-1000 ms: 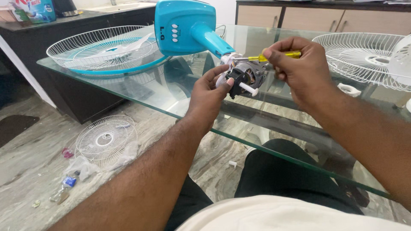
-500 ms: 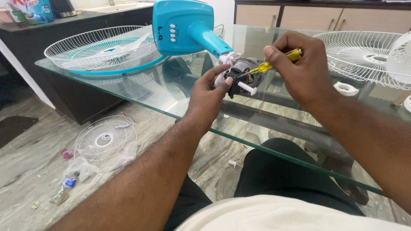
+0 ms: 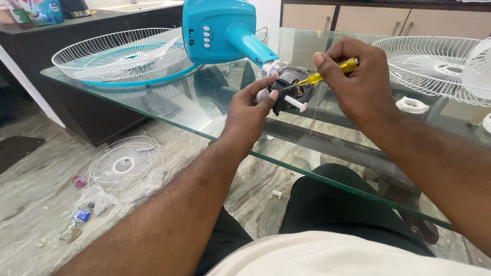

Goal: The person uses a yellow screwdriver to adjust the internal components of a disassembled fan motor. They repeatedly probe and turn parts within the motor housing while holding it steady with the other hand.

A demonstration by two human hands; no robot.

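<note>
Head view, looking down over a glass table [image 3: 153, 110]. Hidden or cut off first: screwdriver [image 3: 327, 73] tip is lost against the fan motor [image 3: 289, 84], so the exact contact spot can't be made out; most of its yellow handle is buried in the right hand [image 3: 360, 82], only a short stretch shows at each side of the fist. Right-side wire grille [image 3: 434, 64] runs off the frame edge, and a white part at far right is cropped. Top of the teal fan base [image 3: 215, 30] is cut by the frame top. Clutter on the floor is too small to identify.

Fingers: left hand [image 3: 248, 115] fingers curled, thumb and fingertips pressed against the near end of the motor, just beside its white shaft [image 3: 295, 104] which pokes out toward the camera. Right hand fingers closed tight around the screwdriver handle, thumb up along it, nothing spread.

Pose: left forearm reaches up from bottom left, wrist straight, hand at the table's near edge. Right forearm comes in from the right, wrist bent so the tool angles down-left into the motor.

Motor sits at the end of the teal neck, lying over the glass, near table centre. Teal-rimmed grille [image 3: 123, 56] lies flat at left on the table. White plastic ring [image 3: 411, 105] rests right of the right hand. Small grille [image 3: 125, 166] lies on the floor.
</note>
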